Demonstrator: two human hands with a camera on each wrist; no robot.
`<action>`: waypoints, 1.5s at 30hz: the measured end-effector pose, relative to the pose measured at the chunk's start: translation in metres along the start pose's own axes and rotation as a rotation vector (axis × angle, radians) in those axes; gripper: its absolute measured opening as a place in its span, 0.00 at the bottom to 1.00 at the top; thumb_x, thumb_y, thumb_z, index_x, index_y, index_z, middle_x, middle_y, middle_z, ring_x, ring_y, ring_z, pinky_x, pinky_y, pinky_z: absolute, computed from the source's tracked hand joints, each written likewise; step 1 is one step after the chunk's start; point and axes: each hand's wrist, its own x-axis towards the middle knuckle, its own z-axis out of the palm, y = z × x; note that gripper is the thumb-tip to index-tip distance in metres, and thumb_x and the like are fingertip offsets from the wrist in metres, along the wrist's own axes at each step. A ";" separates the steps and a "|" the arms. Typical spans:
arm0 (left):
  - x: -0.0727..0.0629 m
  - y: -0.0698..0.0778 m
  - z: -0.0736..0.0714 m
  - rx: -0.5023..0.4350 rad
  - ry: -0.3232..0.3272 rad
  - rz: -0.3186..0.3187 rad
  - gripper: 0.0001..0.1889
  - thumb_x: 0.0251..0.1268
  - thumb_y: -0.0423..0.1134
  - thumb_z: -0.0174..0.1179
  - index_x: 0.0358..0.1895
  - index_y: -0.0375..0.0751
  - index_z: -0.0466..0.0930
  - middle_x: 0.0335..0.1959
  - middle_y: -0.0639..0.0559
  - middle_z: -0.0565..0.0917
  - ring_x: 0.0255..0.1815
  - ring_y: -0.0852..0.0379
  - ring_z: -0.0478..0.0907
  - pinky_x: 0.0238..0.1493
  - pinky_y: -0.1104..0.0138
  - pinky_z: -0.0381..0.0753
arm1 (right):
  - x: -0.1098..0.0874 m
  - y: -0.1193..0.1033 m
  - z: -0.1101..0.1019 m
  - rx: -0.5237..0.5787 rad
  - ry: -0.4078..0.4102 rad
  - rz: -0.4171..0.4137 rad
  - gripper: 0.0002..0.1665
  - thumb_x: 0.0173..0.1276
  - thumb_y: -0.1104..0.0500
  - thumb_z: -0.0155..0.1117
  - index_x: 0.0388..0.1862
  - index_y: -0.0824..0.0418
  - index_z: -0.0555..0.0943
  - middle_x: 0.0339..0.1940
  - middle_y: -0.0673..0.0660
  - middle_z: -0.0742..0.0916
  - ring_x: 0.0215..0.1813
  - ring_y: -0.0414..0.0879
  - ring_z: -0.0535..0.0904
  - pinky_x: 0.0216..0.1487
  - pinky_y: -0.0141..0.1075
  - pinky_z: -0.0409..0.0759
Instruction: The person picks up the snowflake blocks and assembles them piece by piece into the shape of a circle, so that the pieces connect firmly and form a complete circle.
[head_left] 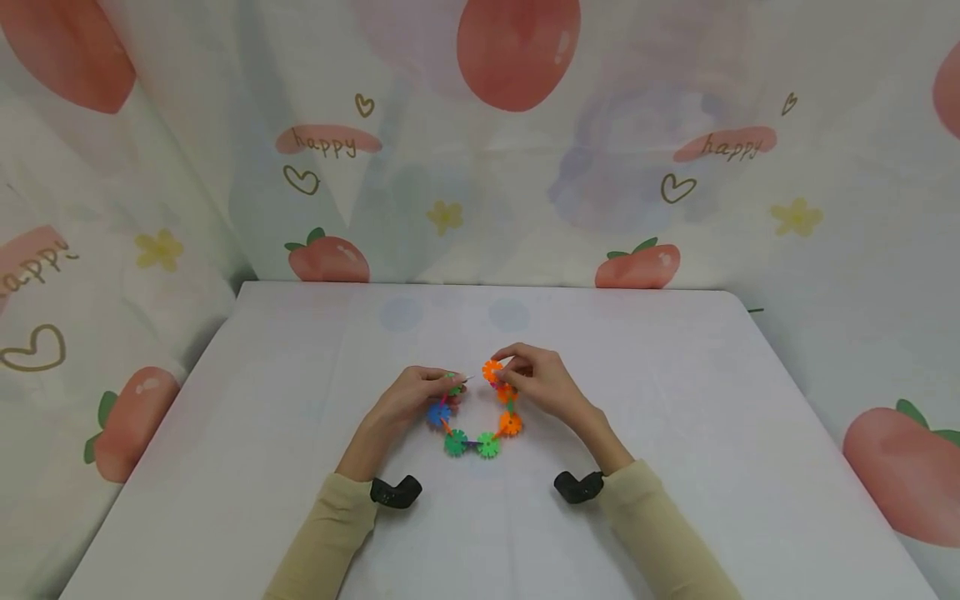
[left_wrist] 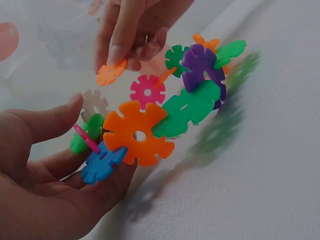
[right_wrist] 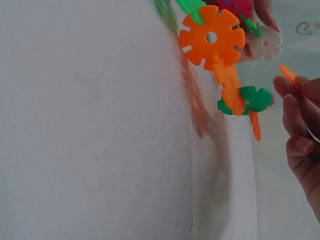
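Observation:
A curved chain of slotted, flower-shaped plastic discs (head_left: 488, 445) in green, orange, blue, purple and pink hangs between the two hands, open at the far side. My left hand (head_left: 414, 392) grips its left end, fingers around the green and blue discs (left_wrist: 102, 162). A whitish disc (left_wrist: 95, 103) sticks out past the left thumb at that end. My right hand (head_left: 545, 382) pinches a single orange disc (left_wrist: 111, 74) between thumb and fingertip. In both wrist views a gap shows between this disc and the pink disc (left_wrist: 147, 91) at the chain's right end.
A white cloth covers the table (head_left: 225, 500), and the chain throws a shadow on it. Patterned curtains (head_left: 480, 183) with peaches and hearts stand behind and at both sides. Each wrist carries a black camera mount (head_left: 397, 492).

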 end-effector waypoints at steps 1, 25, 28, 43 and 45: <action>0.000 0.000 0.000 0.001 -0.002 0.003 0.21 0.71 0.43 0.67 0.54 0.26 0.85 0.40 0.45 0.91 0.36 0.60 0.86 0.50 0.68 0.85 | 0.001 0.000 0.002 0.006 -0.005 -0.005 0.13 0.72 0.64 0.67 0.53 0.58 0.85 0.33 0.52 0.91 0.33 0.44 0.84 0.39 0.33 0.80; 0.002 0.001 0.009 -0.043 0.025 0.030 0.18 0.73 0.35 0.64 0.53 0.20 0.83 0.25 0.52 0.86 0.28 0.60 0.83 0.42 0.70 0.85 | 0.012 -0.005 0.011 0.180 -0.088 0.086 0.13 0.73 0.68 0.63 0.52 0.63 0.87 0.33 0.60 0.92 0.34 0.57 0.86 0.34 0.33 0.82; 0.001 0.004 0.009 -0.052 0.033 0.034 0.17 0.73 0.35 0.64 0.55 0.22 0.83 0.32 0.45 0.88 0.29 0.59 0.84 0.45 0.67 0.87 | 0.011 -0.008 0.009 0.136 -0.069 0.076 0.13 0.73 0.65 0.65 0.54 0.60 0.87 0.34 0.61 0.92 0.33 0.54 0.85 0.32 0.32 0.80; -0.001 0.005 -0.001 -0.042 0.002 0.014 0.20 0.76 0.37 0.60 0.62 0.24 0.79 0.50 0.34 0.87 0.38 0.58 0.86 0.54 0.64 0.86 | -0.001 0.005 -0.003 -0.148 -0.206 0.091 0.18 0.70 0.55 0.71 0.56 0.58 0.87 0.52 0.55 0.90 0.46 0.47 0.83 0.50 0.40 0.83; -0.001 0.005 -0.003 -0.039 0.000 0.016 0.20 0.77 0.38 0.60 0.61 0.24 0.80 0.51 0.33 0.87 0.38 0.58 0.87 0.55 0.64 0.86 | 0.001 0.007 0.000 -0.158 -0.211 0.070 0.16 0.71 0.57 0.69 0.55 0.58 0.88 0.51 0.55 0.90 0.44 0.46 0.83 0.48 0.39 0.83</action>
